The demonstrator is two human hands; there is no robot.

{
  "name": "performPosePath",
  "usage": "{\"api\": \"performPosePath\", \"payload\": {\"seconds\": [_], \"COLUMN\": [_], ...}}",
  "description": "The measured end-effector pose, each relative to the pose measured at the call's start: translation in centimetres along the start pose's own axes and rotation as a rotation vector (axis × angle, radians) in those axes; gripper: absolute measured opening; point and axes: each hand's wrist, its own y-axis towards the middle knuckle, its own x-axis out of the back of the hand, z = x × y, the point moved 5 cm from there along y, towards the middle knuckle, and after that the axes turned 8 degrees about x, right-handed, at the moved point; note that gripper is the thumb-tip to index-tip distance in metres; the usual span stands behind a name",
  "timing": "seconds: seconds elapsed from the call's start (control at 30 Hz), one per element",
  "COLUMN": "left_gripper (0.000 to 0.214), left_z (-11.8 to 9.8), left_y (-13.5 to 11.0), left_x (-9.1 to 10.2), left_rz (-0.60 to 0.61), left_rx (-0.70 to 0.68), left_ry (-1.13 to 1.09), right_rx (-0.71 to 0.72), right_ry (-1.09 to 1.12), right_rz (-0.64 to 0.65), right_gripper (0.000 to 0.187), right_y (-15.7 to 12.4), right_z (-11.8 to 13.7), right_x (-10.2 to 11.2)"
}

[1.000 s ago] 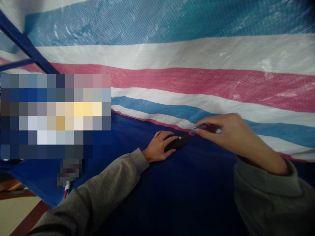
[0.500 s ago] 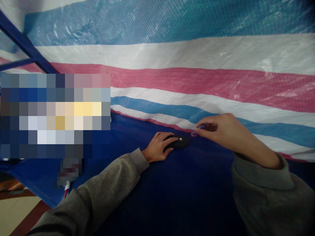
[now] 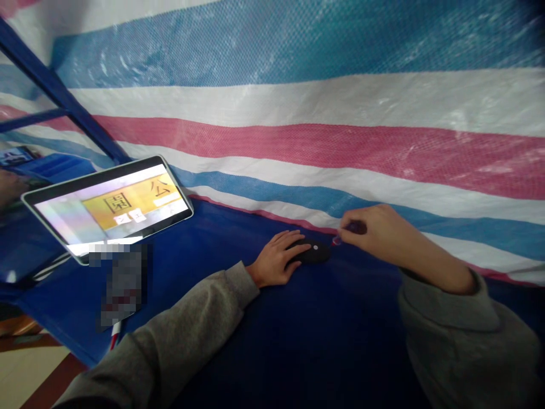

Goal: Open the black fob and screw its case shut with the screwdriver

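A small black oval device with a white dot on top (image 3: 312, 251) lies flat on the dark blue cloth-covered table (image 3: 298, 341), at about one o'clock from the middle of the view, close to the far edge where a striped blue, white and red woven plastic sheet (image 3: 298, 113) rises behind it. The left hand (image 3: 276, 261) rests palm down at the device's nine o'clock side, its fingers curled loosely over that end and pinning it to the cloth. The right hand (image 3: 378, 236) comes in from three o'clock, closed in a pinch on a thin translucent purple-handled tool (image 3: 349, 230) whose reddish tip sits just beside the device's right end; whether the tip touches it cannot be told.

The device looks light, rigid and smooth-shelled, so it would likely slide on the cloth unless held down; its long sides seem the surest place to grip, leaving the right end free. The tool looks slender and light, best held near its tip.

At ten o'clock a tablet with a lit yellow screen (image 3: 114, 201) leans back, well apart from both hands.
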Motion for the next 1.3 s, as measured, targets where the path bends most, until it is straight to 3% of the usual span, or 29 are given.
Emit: {"api": "performPosePath", "payload": {"seconds": [0.4,0.63,0.93,1.1,1.3], "left_gripper": [0.045,0.044,0.043,0.044,0.045], "left_z": [0.3,0.4,0.1,0.2,0.1], "left_y": [-0.1,-0.1,-0.1,-0.1,-0.1], "left_x": [-0.3,-0.4,-0.4,-0.4,-0.3], "left_rz": [-0.026,-0.022,-0.008,-0.003,-0.005], "left_rx": [-0.039,-0.052,-0.062,-0.06,-0.07], "left_ry": [-0.016,-0.023,0.007,0.017,0.019], "right_rx": [-0.039,-0.04,-0.044,0.021,0.022], "right_ry": [-0.135,-0.109,-0.181,-0.115,-0.185], "right_rz": [0.105,0.088,0.054,0.015,0.034], "right_gripper": [0.04,0.017,0.037,0.027,0.031], "right_y": [0.2,0.0,-0.2,-0.3,-0.5], "right_z": [0.0,0.6,-0.5,0.1,0.0], "right_x": [-2.0,-1.9,-2.0,-1.9,-2.0]}}
